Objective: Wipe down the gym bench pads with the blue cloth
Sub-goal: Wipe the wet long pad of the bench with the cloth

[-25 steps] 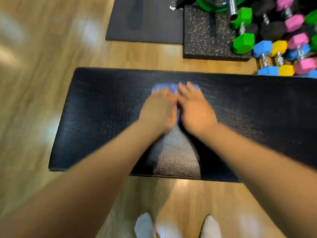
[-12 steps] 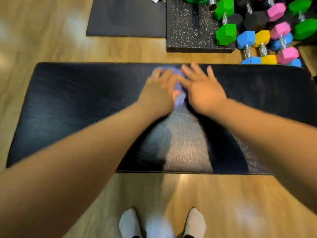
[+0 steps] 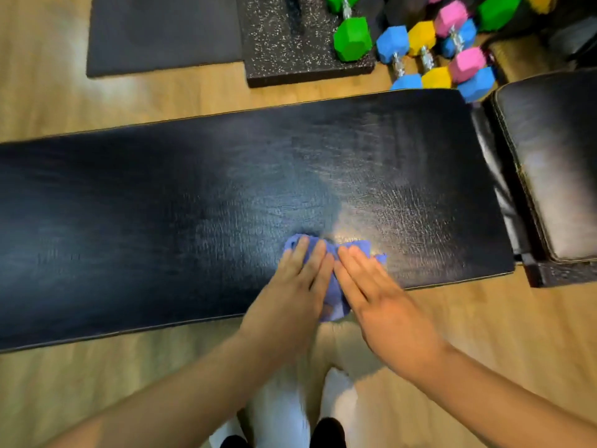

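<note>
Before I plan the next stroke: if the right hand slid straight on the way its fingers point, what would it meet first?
The right hand points up-left across the long bench pad. Past the blue cloth under it, only bare pad shows until the far edge; beyond that, floor, probably.

Light wood-plank floor (image 3: 48, 101) fills the frame's edges, with soft glare patches. At upper left lies a plain dark floor mat (image 3: 164, 33); just beside it, a thicker speckled rubber tile (image 3: 290, 43). Upper right holds clustered hex dumbbells (image 3: 420, 50) in green, blue, yellow and pink.
</note>
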Action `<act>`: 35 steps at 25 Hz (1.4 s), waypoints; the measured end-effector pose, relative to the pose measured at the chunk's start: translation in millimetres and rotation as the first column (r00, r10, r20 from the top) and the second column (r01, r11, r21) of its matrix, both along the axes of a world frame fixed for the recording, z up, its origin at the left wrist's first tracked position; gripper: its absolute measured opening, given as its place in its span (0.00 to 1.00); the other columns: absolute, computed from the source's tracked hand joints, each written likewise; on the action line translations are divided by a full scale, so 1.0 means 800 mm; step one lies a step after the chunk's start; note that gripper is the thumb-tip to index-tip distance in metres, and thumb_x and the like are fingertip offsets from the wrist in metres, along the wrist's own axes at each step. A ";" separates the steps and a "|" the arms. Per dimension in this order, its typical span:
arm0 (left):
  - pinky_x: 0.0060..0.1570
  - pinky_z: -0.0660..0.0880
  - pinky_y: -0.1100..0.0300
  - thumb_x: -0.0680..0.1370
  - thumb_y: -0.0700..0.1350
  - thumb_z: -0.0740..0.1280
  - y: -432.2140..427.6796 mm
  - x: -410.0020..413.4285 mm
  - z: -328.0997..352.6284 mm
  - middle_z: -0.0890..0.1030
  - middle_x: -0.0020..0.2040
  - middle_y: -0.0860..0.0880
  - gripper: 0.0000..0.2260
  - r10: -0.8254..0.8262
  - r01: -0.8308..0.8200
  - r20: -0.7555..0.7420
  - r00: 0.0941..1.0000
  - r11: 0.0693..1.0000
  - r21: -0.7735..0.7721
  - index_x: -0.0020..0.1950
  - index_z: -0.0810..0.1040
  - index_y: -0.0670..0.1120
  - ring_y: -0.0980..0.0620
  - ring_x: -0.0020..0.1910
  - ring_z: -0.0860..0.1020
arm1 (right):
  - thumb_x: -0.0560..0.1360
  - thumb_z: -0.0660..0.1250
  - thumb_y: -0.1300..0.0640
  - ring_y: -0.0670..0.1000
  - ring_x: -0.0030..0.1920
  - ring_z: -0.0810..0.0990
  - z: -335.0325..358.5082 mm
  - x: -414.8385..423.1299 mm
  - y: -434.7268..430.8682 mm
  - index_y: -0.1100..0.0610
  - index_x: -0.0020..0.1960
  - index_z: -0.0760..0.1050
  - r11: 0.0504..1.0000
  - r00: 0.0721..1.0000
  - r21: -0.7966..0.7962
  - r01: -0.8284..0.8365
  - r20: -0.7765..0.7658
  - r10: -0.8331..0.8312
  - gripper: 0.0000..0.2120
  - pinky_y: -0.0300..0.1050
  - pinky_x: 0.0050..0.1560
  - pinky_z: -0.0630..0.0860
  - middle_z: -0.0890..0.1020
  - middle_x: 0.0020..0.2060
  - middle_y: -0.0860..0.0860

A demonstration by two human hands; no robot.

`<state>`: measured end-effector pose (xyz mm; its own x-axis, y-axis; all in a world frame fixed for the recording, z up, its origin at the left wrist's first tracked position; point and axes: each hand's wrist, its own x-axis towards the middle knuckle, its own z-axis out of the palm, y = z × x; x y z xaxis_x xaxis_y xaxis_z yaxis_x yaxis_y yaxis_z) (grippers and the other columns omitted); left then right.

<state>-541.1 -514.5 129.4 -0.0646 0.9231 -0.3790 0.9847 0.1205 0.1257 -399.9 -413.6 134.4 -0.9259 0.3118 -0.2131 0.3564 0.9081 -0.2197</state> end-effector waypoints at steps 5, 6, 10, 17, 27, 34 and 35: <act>0.75 0.42 0.45 0.82 0.52 0.50 0.155 -0.063 0.006 0.45 0.77 0.36 0.30 0.083 -0.070 -0.111 0.990 0.991 0.115 0.76 0.44 0.36 0.37 0.76 0.44 | 0.79 0.39 0.57 0.59 0.75 0.55 -0.021 -0.094 0.145 0.66 0.75 0.50 0.992 0.997 0.101 0.070 -0.051 -0.066 0.26 0.54 0.74 0.57 0.56 0.75 0.60; 0.75 0.43 0.45 0.81 0.52 0.51 0.200 -0.085 0.008 0.46 0.78 0.37 0.30 0.153 -0.142 -0.098 0.983 0.984 0.111 0.77 0.45 0.37 0.37 0.76 0.45 | 0.79 0.43 0.57 0.59 0.75 0.56 -0.017 -0.124 0.184 0.65 0.75 0.53 0.989 0.994 0.113 0.097 -0.064 -0.090 0.25 0.55 0.73 0.57 0.58 0.74 0.61; 0.74 0.46 0.42 0.78 0.54 0.53 0.293 -0.116 0.008 0.49 0.77 0.37 0.32 0.249 -0.252 -0.104 0.963 0.967 -0.020 0.77 0.48 0.41 0.35 0.75 0.48 | 0.75 0.64 0.62 0.58 0.73 0.60 0.012 -0.184 0.264 0.60 0.73 0.62 0.971 0.968 0.017 0.238 0.073 -0.238 0.27 0.55 0.69 0.61 0.58 0.74 0.59; 0.74 0.46 0.41 0.81 0.52 0.46 0.149 0.069 0.020 0.47 0.77 0.38 0.29 -0.066 0.066 -0.002 0.998 0.993 0.093 0.76 0.45 0.37 0.35 0.76 0.45 | 0.69 0.46 0.60 0.60 0.71 0.67 -0.021 0.064 0.124 0.68 0.70 0.61 0.976 0.985 0.132 0.171 0.017 -0.174 0.31 0.50 0.73 0.54 0.69 0.70 0.58; 0.74 0.45 0.42 0.82 0.49 0.51 0.383 -0.038 0.012 0.47 0.77 0.35 0.27 0.143 -0.149 -0.172 0.975 0.989 -0.020 0.78 0.47 0.40 0.34 0.76 0.45 | 0.76 0.59 0.61 0.59 0.72 0.61 -0.007 -0.100 0.344 0.59 0.72 0.64 0.944 0.946 0.088 0.318 0.040 -0.322 0.24 0.55 0.69 0.64 0.62 0.73 0.60; 0.72 0.43 0.36 0.79 0.51 0.43 0.208 0.135 -0.002 0.46 0.77 0.34 0.29 -0.093 0.099 -0.065 0.994 0.991 0.092 0.77 0.46 0.37 0.31 0.75 0.40 | 0.64 0.48 0.63 0.58 0.70 0.67 -0.016 0.123 0.152 0.62 0.69 0.68 0.909 0.910 0.058 0.414 -0.043 -0.412 0.33 0.44 0.70 0.56 0.73 0.66 0.55; 0.73 0.42 0.37 0.80 0.51 0.48 0.192 0.157 -0.001 0.45 0.77 0.35 0.30 -0.110 0.113 -0.035 0.993 0.990 0.086 0.76 0.46 0.36 0.33 0.75 0.39 | 0.63 0.48 0.62 0.60 0.69 0.69 -0.020 0.150 0.143 0.61 0.68 0.70 0.902 0.902 0.003 0.431 -0.036 -0.430 0.34 0.44 0.70 0.55 0.73 0.67 0.57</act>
<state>-415.7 -360.6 128.6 0.0304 0.9549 -0.2954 0.9949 -0.0004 0.1013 -279.7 -299.6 118.5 -0.7073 0.6839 -0.1788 0.7059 0.6701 -0.2296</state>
